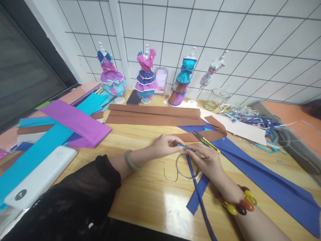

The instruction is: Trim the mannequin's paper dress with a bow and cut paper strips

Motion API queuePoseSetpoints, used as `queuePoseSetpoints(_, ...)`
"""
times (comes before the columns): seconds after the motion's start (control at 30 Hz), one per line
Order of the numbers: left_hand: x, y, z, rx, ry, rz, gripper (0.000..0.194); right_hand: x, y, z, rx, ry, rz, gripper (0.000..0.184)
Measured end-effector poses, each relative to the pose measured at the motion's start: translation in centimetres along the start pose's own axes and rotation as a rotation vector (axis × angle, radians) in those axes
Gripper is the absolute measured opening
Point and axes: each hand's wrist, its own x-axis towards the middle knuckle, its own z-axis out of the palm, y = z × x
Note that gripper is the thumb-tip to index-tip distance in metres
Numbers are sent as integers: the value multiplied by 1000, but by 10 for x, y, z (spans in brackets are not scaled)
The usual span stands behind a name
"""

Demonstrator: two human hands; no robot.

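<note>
Between my two hands, just above the table, is a small piece of turquoise fabric [182, 146]. My left hand [166, 145] pinches its left end between thumb and fingers, and my right hand [206, 159] grips the other end. Below them lies a coil of thin wire [177, 167] with a loose curled tail. A narrow dark blue ribbon [204, 214] runs from under my right hand toward the table's front edge, crossing a wider blue strip [193, 202]. Yellow-handled snips [206, 142] rest just beyond my right hand, partly over a brown strip [185, 135].
Dress forms in fabric outfits [145, 77] stand along the tiled wall, with a phone [133, 97] and a glass jar [214, 100]. Folded fabric strips [75, 120] and a white device [42, 177] lie left. Brown fabric [152, 115], long blue fabric [271, 177] and tangled cords [245, 112] spread behind and right.
</note>
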Motion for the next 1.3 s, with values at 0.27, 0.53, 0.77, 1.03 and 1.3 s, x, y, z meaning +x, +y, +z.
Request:
queuePoseSetpoints(0.27, -1, 10, 1, 59, 7, 33, 28, -1, 0, 0, -18, 2, 32, 12)
queuePoseSetpoints(0.53, 0, 12, 2, -28, 17, 21, 43, -2, 2, 1, -44, 31, 53, 12)
queuePoseSetpoints(0.77, 0, 15, 2, -68, 16, -12, 47, -3, 3, 2, -61, 41, 60, 11)
queuePoseSetpoints(1.03, 0, 14, 2, -52, 28, 11, 45, -2, 1, 1, -53, 60, 74, 13)
queuePoseSetpoints(1.3, -1, 14, 1, -82, 30, 20, 45, -4, 2, 2, -51, 77, 97, 11)
